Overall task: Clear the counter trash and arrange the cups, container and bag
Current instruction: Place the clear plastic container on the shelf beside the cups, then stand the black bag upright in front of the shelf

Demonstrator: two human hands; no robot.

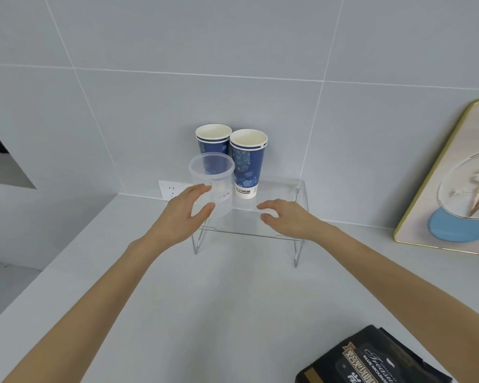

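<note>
1. Left hand: it reaches forward over the grey counter. Its fingers are straight and spread beside a clear container, with thumb and forefinger at the wall. I cannot tell whether they touch it. They do not curl round it.

2. Container: a clear plastic tub without a lid, upright on the left end of a small rack with wire legs and a clear top. It looks thin, light and a little bendy, so it would probably tip easily. The smooth wall may be slippery. The best hold is likely round the lower wall, with fingers on both sides and no hard squeeze.

3. Cups: two tall blue patterned paper cups stand upright on the rack behind the container, close to the tiled wall. Each seems to be two cups nested. They look light and easy to crush, so a soft hold round the middle would suit them.

4. Right hand: it hovers over the right end of the rack, fingers loosely bent and holding nothing.

5. Bag: a black pouch with gold print lies on the counter's near right edge, well apart from the rack. It looks soft and crinkly. I cannot judge its weight.
</note>
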